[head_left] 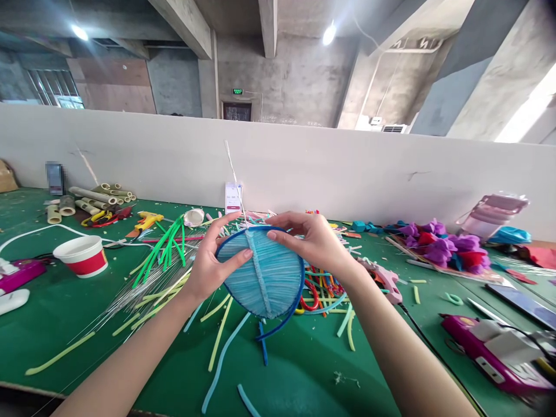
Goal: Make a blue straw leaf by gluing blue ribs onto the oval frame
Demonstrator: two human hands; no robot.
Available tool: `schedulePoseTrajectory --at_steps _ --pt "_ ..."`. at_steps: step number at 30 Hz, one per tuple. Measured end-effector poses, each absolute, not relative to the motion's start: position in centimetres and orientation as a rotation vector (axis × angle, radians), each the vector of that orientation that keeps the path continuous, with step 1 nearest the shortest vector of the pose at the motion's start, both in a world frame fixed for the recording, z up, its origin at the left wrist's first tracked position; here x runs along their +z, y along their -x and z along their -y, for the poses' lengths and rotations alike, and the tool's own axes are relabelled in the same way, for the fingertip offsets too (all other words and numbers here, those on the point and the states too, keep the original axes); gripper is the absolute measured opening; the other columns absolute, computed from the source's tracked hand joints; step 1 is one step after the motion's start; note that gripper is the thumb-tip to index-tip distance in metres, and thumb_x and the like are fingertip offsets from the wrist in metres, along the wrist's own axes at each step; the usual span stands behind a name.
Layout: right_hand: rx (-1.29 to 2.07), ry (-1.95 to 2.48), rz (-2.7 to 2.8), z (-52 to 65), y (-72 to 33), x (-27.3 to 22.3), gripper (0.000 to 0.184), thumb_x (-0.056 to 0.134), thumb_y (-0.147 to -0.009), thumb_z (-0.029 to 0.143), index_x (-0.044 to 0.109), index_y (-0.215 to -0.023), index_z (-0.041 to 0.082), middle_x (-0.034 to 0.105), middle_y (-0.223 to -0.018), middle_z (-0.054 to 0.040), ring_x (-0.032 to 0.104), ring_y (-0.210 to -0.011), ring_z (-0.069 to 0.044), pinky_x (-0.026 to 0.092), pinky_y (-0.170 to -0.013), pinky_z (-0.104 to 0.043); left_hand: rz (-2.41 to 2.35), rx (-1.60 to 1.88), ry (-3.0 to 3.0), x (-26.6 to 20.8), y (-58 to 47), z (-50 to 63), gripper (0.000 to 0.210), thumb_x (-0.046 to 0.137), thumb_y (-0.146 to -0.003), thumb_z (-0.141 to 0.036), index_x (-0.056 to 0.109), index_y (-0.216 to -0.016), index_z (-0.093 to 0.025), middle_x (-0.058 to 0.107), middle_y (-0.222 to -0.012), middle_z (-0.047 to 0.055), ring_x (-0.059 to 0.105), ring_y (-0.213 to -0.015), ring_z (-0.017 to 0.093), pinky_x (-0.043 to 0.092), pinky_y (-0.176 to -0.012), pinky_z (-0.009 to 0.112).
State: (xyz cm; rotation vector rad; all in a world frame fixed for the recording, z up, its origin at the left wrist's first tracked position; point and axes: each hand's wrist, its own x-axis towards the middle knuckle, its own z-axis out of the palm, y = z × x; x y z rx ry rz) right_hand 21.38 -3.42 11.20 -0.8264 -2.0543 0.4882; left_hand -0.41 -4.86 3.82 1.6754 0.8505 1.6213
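Note:
A light-blue leaf shape (278, 272) with a raised midrib and a dark-blue edging strip is held up above the table, its wire stem (232, 165) pointing upward. My left hand (217, 260) grips its left side, thumb across the front near the midrib. At the upper right edge, my right hand (310, 237) pinches the rim between thumb and fingers. The loose end of the dark-blue edging (278, 333) curls away below the leaf's lower right. Fingers behind the leaf are partly hidden.
Green pipe cleaners (174, 246), thin wires (152, 295) and a paper cup (82, 255) lie left. Bamboo pieces (102, 200) and a yellow glue gun (148, 221) sit behind. Rightward are a pink glue gun (386, 281), purple flowers (447, 246) and a power strip (490, 356).

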Motion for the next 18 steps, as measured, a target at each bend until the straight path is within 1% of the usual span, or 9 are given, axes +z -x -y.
schedulePoseTrajectory --at_steps 2,4,6,8,10,12,14,16,18 --pt "0.450 0.824 2.045 3.3 -21.1 10.8 0.018 0.068 -0.087 0.035 0.077 -0.096 0.022 0.078 -0.094 -0.0030 0.070 -0.083 -0.017 0.056 -0.075 -0.033 -0.859 1.599 -1.690 3.9 0.4 4.8 0.066 0.082 -0.075 -0.035 0.055 -0.135 -0.031 0.068 -0.118 0.006 0.069 -0.096 0.026 0.059 -0.080 0.038" --pt "0.438 0.834 2.045 3.2 -20.7 10.5 0.016 0.066 -0.089 0.033 0.077 -0.091 0.021 0.077 -0.086 -0.0018 0.069 -0.077 -0.016 0.055 -0.071 -0.031 -0.839 1.548 -1.708 4.1 0.4 4.7 0.052 0.079 -0.077 -0.037 0.062 -0.126 -0.027 0.069 -0.115 0.006 0.067 -0.099 0.026 0.056 -0.082 0.036" --pt "0.436 0.857 2.063 3.2 -20.2 10.2 0.015 0.066 -0.089 0.032 0.077 -0.090 0.021 0.076 -0.081 -0.0014 0.067 -0.074 -0.015 0.053 -0.067 -0.031 -0.806 1.515 -1.665 4.1 0.4 4.4 0.036 0.076 -0.081 -0.041 0.070 -0.111 -0.023 0.070 -0.105 0.006 0.066 -0.098 0.025 0.054 -0.081 0.034" --pt "0.448 0.870 2.095 3.2 -19.7 10.1 0.014 0.067 -0.088 0.030 0.077 -0.089 0.020 0.075 -0.079 -0.0009 0.067 -0.073 -0.015 0.052 -0.067 -0.030 -0.815 1.515 -1.565 4.0 0.4 4.1 0.027 0.074 -0.081 -0.044 0.074 -0.095 -0.021 0.070 -0.090 0.004 0.065 -0.087 0.022 0.052 -0.075 0.031" --pt "0.474 0.884 2.111 3.2 -19.3 10.0 0.017 0.067 -0.089 0.032 0.077 -0.088 0.019 0.074 -0.078 -0.0004 0.067 -0.074 -0.016 0.050 -0.068 -0.029 -0.864 1.513 -1.461 3.9 0.2 3.9 0.025 0.077 -0.078 -0.044 0.074 -0.084 -0.019 0.068 -0.078 0.002 0.062 -0.076 0.018 0.049 -0.069 0.027" --pt "0.536 0.895 2.100 2.9 -19.2 9.9 0.029 0.060 -0.093 0.041 0.077 -0.088 0.018 0.074 -0.078 -0.0009 0.068 -0.077 -0.017 0.050 -0.068 -0.028 -0.896 1.515 -1.386 3.9 0.1 3.7 0.025 0.080 -0.075 -0.043 0.074 -0.081 -0.019 0.068 -0.076 0.001 0.060 -0.073 0.016 0.046 -0.068 0.024" --pt "0.656 0.894 2.068 2.5 -19.4 9.6 0.039 0.054 -0.095 0.049 0.076 -0.093 0.017 0.074 -0.083 -0.0028 0.068 -0.081 -0.018 0.050 -0.067 -0.027 -0.905 1.549 -1.324 3.8 0.0 3.6 0.026 0.082 -0.073 -0.042 0.075 -0.079 -0.018 0.069 -0.078 0.001 0.059 -0.074 0.014 0.045 -0.068 0.023" --pt "0.792 0.877 2.021 2.0 -19.6 9.2 0.038 0.061 -0.090 0.052 0.074 -0.099 0.017 0.075 -0.091 -0.0050 0.069 -0.084 -0.018 0.052 -0.068 -0.028 -0.904 1.606 -1.273 3.7 -0.1 3.4 0.026 0.083 -0.072 -0.042 0.075 -0.077 -0.018 0.069 -0.076 0.000 0.058 -0.072 0.013 0.044 -0.067 0.022" --pt "0.851 0.863 1.979 1.7 -19.7 8.7 0.036 0.071 -0.082 0.049 0.074 -0.097 0.017 0.075 -0.090 -0.0057 0.069 -0.082 -0.018 0.053 -0.068 -0.029 -0.892 1.654 -1.236 3.7 -0.2 3.4 0.025 0.083 -0.071 -0.042 0.075 -0.077 -0.019 0.068 -0.075 0.000 0.057 -0.070 0.013 0.044 -0.066 0.022"
